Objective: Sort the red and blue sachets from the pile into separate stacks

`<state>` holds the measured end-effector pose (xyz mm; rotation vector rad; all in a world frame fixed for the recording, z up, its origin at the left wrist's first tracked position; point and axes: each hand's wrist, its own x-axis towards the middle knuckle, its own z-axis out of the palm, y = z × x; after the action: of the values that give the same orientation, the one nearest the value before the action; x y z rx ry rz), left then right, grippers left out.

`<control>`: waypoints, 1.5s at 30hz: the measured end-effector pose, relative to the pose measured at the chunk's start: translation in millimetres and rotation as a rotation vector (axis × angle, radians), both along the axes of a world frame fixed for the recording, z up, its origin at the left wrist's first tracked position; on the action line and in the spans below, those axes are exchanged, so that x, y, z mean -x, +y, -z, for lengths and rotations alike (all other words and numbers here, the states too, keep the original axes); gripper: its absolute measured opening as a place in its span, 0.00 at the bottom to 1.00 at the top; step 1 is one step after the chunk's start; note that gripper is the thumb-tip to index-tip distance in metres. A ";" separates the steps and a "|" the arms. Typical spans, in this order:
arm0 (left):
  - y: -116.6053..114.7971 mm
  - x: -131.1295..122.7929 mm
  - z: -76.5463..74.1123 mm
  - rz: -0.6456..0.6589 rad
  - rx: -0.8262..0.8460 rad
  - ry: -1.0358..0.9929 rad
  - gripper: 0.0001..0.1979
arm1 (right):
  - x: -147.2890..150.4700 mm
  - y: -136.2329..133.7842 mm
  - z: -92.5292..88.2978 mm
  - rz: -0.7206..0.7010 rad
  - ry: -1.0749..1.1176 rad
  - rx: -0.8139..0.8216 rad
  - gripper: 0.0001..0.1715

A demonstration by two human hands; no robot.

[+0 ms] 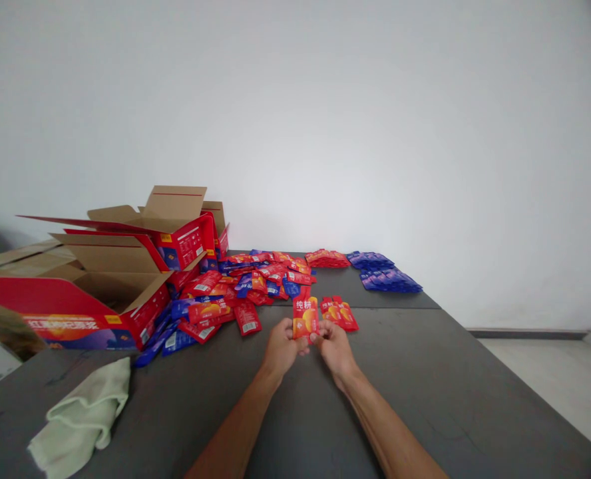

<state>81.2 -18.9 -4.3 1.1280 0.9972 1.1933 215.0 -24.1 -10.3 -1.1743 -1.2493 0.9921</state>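
Note:
Between my hands, a red pouch (305, 315) with orange fruit and white lettering is held upright, front towards me. My left hand (282, 346) pinches its lower left edge, and my right hand (333, 344) grips its lower right corner. Just behind my right hand lies a small row of overlapping red pouches (344, 315). To the left is a loose heap of mixed red and blue pouches (248, 327), some showing their printed backs.
Open red cardboard boxes (148, 313) stand on the left of the dark table (400, 379). A pale green cloth (83, 419) lies at the front left. At the back are stacked red pouches (327, 258) and stacked blue pouches (390, 279), near a white wall.

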 end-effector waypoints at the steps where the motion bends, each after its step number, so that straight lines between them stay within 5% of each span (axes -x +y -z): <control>1: -0.6 -0.2 -1.2 0.008 -0.015 -0.012 0.17 | -0.6 0.4 -1.0 0.007 0.034 0.013 0.11; 6: 2.4 5.2 -4.1 -0.012 -0.034 0.002 0.16 | 0.6 -3.4 -5.0 0.034 0.129 0.039 0.13; 12: 4.8 9.7 -5.9 -0.046 -0.007 0.020 0.15 | -0.1 -9.3 -8.0 -0.113 0.052 0.048 0.13; 18: 1.5 5.9 -8.2 -0.030 -0.028 -0.078 0.18 | -9.4 -6.1 -6.6 -0.067 0.027 0.073 0.08; 26: 11.1 20.3 2.5 -0.117 -0.066 -0.093 0.17 | 3.5 -18.9 0.8 -0.318 -0.149 0.091 0.05; 33: 6.6 13.4 4.4 -0.060 -0.030 -0.082 0.13 | 5.0 -19.2 -17.7 -0.058 -0.105 -0.024 0.20; 45: 7.3 11.2 5.4 -0.086 -0.125 0.036 0.16 | 7.9 -18.5 -9.6 -0.075 0.079 0.020 0.19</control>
<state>70.0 -11.6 -9.7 1.2181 1.0186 1.3238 207.1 -42.6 -0.7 -1.0995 -1.2312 1.0984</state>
